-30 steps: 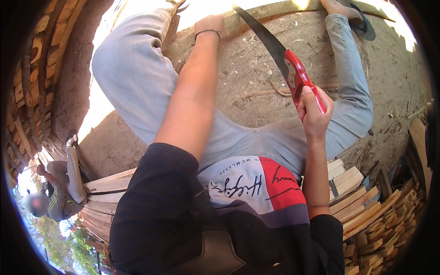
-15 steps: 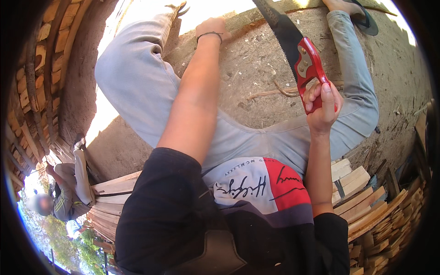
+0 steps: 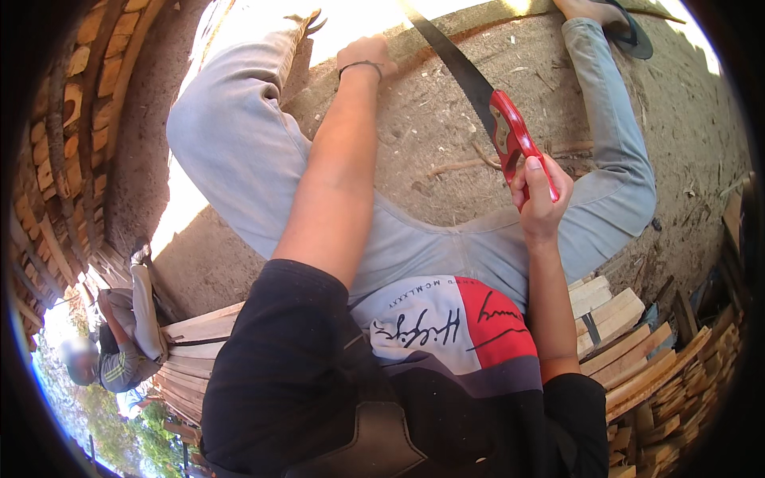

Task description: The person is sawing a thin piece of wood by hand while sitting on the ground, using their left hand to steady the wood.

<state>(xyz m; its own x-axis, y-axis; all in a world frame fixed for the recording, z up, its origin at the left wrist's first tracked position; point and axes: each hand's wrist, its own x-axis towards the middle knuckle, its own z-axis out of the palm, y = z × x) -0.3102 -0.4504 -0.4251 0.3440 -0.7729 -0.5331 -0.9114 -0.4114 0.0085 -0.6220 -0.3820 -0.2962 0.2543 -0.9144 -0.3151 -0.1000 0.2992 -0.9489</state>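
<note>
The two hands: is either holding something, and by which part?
The right hand grips the saw by its red handle. The left hand is at the wooden beam; whether it holds that cannot be told.

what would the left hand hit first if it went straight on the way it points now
Probably the long wooden board; the left hand appears to be right at it. Beyond that, bright glare hides detail, so depth is unclear.

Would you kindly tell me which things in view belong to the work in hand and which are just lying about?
In use:
red-handled saw, in the right hand
wooden beam, at the left hand

Just lying about:
thin sticks on the ground
stacked boards at lower right
wood pieces at far left
</note>
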